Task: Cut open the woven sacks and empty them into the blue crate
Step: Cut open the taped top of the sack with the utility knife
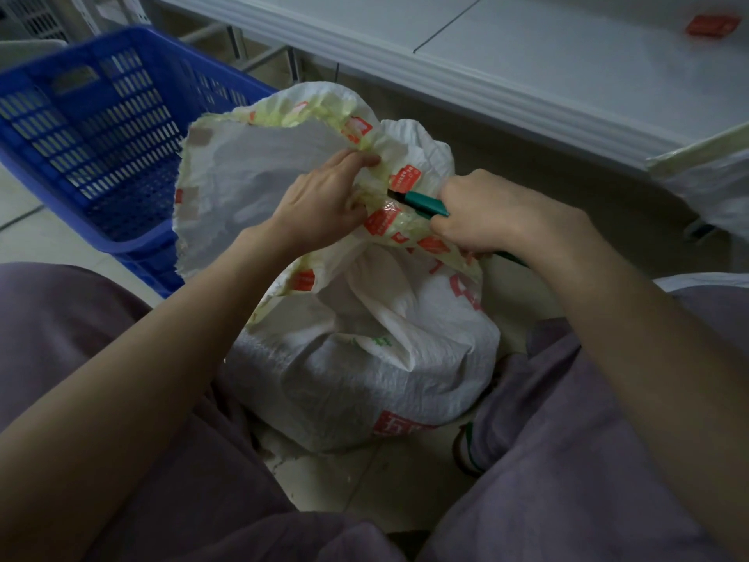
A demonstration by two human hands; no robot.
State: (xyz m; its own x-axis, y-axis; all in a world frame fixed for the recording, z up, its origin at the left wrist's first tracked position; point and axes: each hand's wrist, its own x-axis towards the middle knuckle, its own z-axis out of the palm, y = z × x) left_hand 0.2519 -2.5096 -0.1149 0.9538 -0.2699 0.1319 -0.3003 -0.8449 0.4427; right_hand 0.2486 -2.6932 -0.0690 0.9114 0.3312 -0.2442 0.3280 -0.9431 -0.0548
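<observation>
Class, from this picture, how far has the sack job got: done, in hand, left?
Done: nothing shows in the blue crate. In hand: the left hand grips the woven sack at its taped top while the right hand holds a green cutter against it. Left: finishing the cut, emptying.

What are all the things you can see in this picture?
woven sack: one, white with red-and-yellow tape, floor between the knees
crate: one, blue, floor at upper left
cutter: one, green, tip at the sack's taped edge
table: one, white, across the top
small object: one, red, on the table, far right
second bag: one, white, right edge below the table
trousers: one pair, purple, bottom
left hand: one, bare, gripping the sack's taped edge
right hand: one, bare, gripping the cutter
</observation>
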